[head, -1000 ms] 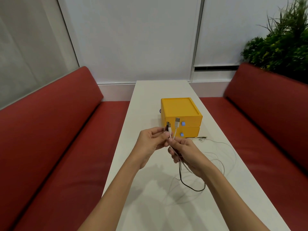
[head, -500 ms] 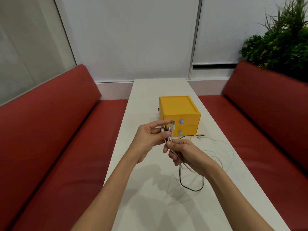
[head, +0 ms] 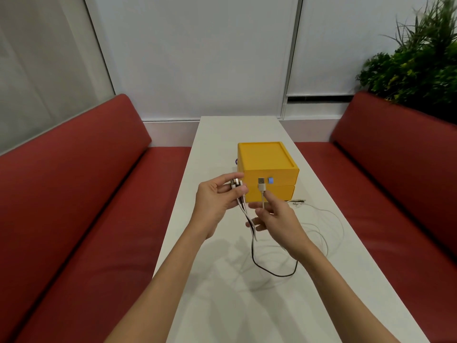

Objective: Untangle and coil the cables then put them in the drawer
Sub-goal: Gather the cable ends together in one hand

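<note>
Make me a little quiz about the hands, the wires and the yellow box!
1. True or false: the right hand pinches a white cable whose USB plug points up.
2. Which cable hangs from the left hand and loops on the table? A: black cable B: red cable C: green cable
3. Fill in: both drawers of the yellow box are ____.
Key: 1 true; 2 A; 3 closed.
</note>
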Demonstrator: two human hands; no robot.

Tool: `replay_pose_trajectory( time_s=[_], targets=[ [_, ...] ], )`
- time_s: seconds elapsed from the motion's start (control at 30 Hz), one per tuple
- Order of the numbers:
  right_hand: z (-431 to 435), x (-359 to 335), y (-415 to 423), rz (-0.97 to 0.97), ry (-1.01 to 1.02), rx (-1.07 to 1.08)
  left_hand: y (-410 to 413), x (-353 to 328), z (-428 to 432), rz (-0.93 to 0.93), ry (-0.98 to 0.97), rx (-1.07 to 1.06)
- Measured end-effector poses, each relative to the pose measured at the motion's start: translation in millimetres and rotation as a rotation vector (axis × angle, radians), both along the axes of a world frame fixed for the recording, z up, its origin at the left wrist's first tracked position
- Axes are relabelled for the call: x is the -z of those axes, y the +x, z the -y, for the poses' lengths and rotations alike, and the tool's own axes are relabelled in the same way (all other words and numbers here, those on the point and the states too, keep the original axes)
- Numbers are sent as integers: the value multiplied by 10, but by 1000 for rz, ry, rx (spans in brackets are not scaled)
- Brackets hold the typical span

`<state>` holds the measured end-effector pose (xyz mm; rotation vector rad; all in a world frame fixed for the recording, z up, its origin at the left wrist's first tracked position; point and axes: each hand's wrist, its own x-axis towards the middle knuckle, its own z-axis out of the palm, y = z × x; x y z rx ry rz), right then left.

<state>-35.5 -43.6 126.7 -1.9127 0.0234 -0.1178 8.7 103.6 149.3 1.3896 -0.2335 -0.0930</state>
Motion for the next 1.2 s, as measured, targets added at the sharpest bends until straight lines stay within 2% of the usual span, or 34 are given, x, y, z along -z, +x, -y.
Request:
replay_pose_trajectory(
  time_s=[0.2, 0.3, 0.43, 0.6, 0.87, 1.07, 1.2],
  targets=[
    [-158, 42, -31, 138, -309, -16, -16, 48, 76, -11, 37, -8],
    [-177, 53, -43, 101, -366, -39, -24, 69, 83, -19, 34, -9],
    [-148, 5, -42, -41, -109, -76, -31, 90, 53, -9, 13, 18],
    [-109, -14, -39, -70, 196, -95, -16, 93, 7, -9, -15, 46],
    [-152, -7, 0, -125, 342, -144, 10, 55, 32, -1, -5, 73],
    [-81, -35, 24, -172, 464, -223, 12, 15, -35, -24, -25, 238],
    [-41, -64, 38, -208, 451, -233, -7, -5, -19, -3, 22, 311]
  ],
)
